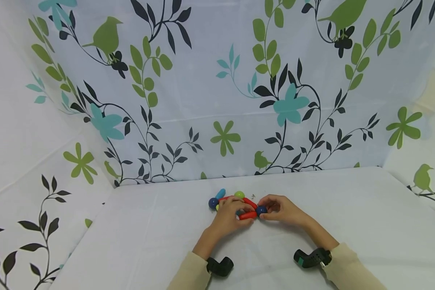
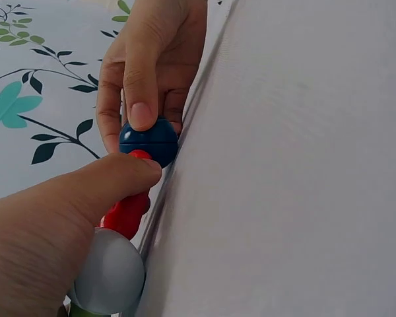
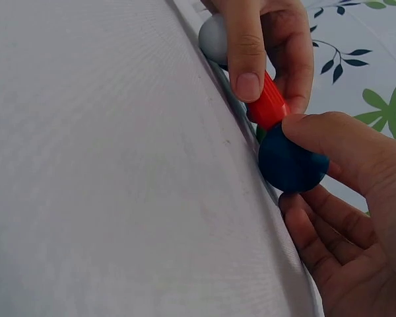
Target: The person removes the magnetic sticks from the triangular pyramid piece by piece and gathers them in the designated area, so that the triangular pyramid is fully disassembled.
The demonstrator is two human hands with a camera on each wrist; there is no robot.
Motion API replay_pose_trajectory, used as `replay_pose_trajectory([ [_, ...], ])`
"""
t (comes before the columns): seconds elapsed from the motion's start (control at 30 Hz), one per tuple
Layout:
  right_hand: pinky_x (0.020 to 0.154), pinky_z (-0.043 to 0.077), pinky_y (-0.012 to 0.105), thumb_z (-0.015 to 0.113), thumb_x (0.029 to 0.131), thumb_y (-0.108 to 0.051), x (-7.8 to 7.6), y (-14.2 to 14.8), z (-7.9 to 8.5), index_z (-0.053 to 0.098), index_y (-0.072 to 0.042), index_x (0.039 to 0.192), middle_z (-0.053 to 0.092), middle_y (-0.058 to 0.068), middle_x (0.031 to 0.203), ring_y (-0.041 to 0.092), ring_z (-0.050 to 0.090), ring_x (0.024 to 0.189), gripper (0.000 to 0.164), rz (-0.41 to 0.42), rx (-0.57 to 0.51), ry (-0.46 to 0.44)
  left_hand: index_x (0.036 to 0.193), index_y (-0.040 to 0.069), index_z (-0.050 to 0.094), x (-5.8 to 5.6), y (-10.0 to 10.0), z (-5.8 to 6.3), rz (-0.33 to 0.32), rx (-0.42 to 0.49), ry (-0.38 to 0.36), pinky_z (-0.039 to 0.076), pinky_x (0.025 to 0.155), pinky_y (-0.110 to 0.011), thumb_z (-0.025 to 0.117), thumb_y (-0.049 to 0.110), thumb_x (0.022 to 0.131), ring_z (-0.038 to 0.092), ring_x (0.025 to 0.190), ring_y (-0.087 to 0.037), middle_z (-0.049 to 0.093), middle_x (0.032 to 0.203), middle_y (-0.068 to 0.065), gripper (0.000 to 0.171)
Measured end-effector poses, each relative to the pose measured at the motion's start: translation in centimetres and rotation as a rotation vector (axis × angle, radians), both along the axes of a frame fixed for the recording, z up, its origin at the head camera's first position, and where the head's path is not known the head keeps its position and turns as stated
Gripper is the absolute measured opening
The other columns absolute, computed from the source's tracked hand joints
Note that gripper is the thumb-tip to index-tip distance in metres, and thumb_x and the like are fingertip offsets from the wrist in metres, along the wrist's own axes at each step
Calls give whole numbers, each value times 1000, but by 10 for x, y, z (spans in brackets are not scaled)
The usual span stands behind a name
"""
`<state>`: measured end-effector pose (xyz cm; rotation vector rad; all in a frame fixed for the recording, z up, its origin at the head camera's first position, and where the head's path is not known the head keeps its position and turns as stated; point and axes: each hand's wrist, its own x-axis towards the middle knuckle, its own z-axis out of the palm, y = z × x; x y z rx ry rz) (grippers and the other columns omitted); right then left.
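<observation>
My left hand [image 1: 227, 219] pinches a red rod [image 1: 247, 216] of a ball-and-rod building toy. At the rod's right end is a dark blue ball [image 1: 261, 210], which my right hand [image 1: 285, 210] holds between thumb and fingers. Ball and rod touch in the right wrist view. A light grey ball [image 2: 111, 272] sits at the rod's other end in the left wrist view. Behind the left hand lie another dark blue ball [image 1: 213, 203], a light blue rod [image 1: 221, 193], a lime green ball [image 1: 239, 195] and more red rods [image 1: 250, 202]. The left fingers hide part of this structure.
A white cloth [image 1: 148, 233] covers the table. Beyond its back edge hangs a curtain [image 1: 203, 80] printed with leaves, flowers and birds. Each wrist wears a black camera band, one on the left [image 1: 220, 266] and one on the right [image 1: 312, 257].
</observation>
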<state>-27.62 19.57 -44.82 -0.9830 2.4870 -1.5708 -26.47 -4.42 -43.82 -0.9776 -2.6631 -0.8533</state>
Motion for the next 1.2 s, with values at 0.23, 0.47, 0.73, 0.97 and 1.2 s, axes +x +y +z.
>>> replay_pose_trajectory([
  [0.23, 84, 51, 23, 72, 86, -7, -2, 2, 2, 62, 3, 114, 64, 14, 106, 19, 57, 94, 31, -42, 33, -22, 102, 26, 75, -4, -1, 2, -42, -11, -42, 32, 99, -47, 79, 31, 82, 49, 119, -17, 72, 106, 8, 22],
  [0.47, 83, 50, 21, 72, 86, -6, -1, 4, 2, 61, 4, 116, 63, 15, 108, 16, 56, 93, 33, -47, 9, -40, 96, 23, 77, -5, 2, 4, -69, -61, -49, 33, 95, -40, 76, 36, 84, 50, 115, -11, 70, 97, 12, 17],
  [0.73, 79, 48, 21, 71, 88, -8, 3, 7, -5, 60, 4, 116, 62, 17, 108, 13, 55, 87, 33, -59, -6, -38, 94, 18, 76, -4, 6, 2, -76, 20, -101, 37, 94, -38, 68, 27, 93, 54, 111, -13, 68, 103, 6, 13],
  [0.97, 73, 48, 21, 76, 84, -11, 7, -3, -9, 55, 5, 123, 55, 17, 109, 13, 54, 86, 47, -96, -42, 17, 95, 15, 73, -6, 8, 4, -43, 59, 55, 39, 100, -45, 72, 20, 88, 50, 115, -23, 59, 115, -3, 8],
  [1.2, 71, 48, 20, 77, 82, -8, 2, -10, -11, 57, 4, 114, 59, 9, 95, 14, 54, 82, 40, -146, -68, -10, 114, 19, 64, -16, 15, 9, 28, -53, 15, 34, 100, -50, 72, 25, 89, 42, 128, -25, 58, 123, -1, 27],
])
